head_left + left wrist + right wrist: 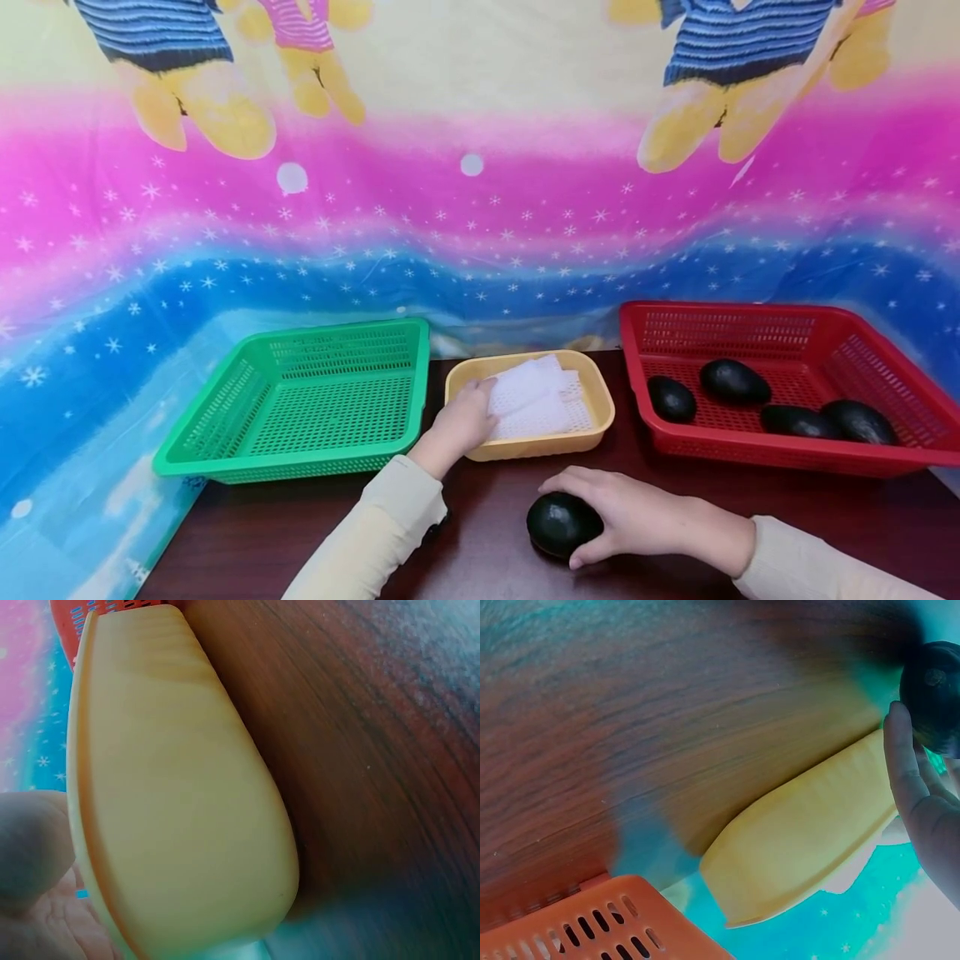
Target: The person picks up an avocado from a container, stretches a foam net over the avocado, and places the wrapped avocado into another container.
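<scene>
My right hand grips a dark avocado on the table, fingers over its top and thumb at the near side. In the right wrist view that avocado sits at the fingertips, at the right edge. My left hand reaches over the left rim of a small yellow basket, its fingers at a pile of white foam net sleeves. Whether these fingers pinch a sleeve I cannot tell. The left wrist view shows mostly the basket's outer wall, with part of the left hand beside the rim.
A red basket on the right contains several dark avocados. On the left stands a green basket with its slotted floor showing. All rest on a dark brown wooden table, with a patterned cloth hanging behind.
</scene>
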{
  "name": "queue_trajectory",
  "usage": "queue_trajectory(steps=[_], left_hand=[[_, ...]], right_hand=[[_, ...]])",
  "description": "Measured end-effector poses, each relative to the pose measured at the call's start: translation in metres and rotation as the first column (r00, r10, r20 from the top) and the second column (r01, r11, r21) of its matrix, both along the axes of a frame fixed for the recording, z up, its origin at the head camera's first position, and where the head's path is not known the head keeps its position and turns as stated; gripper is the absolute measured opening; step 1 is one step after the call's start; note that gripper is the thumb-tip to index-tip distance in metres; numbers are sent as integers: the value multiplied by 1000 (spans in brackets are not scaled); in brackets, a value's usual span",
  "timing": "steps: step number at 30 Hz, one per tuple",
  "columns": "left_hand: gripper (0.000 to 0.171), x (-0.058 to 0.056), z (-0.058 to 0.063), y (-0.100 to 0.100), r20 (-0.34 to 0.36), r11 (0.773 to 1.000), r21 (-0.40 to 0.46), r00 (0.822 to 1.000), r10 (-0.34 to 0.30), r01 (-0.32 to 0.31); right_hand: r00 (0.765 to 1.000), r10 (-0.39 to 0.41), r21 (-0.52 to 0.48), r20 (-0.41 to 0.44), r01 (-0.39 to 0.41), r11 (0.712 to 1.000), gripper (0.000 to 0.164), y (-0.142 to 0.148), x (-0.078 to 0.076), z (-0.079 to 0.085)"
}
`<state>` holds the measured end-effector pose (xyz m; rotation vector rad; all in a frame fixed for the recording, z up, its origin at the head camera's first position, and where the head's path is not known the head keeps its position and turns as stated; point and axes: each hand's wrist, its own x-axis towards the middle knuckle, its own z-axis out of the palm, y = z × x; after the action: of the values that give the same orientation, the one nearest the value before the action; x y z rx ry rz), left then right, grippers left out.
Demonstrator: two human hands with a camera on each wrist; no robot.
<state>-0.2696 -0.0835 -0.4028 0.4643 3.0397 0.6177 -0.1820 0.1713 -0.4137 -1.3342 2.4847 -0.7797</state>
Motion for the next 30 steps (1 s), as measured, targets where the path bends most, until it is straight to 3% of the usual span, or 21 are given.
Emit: queue_trajectory(steps=[8,17,30], left_hand=[[58,5,13,-3,-49,1000,22,999,0,1],[58,14,27,-10,-77,998,58,997,-24,29],[56,29,29,-23,-134,991,104,988,-73,87]], right_hand=[[999,-1,12,43,1,1000,68,-1,0,5],[999,-12,32,38,11,999,71,-2,0,12],[999,-37,52,-7,37,998,74,-2,-2,25]])
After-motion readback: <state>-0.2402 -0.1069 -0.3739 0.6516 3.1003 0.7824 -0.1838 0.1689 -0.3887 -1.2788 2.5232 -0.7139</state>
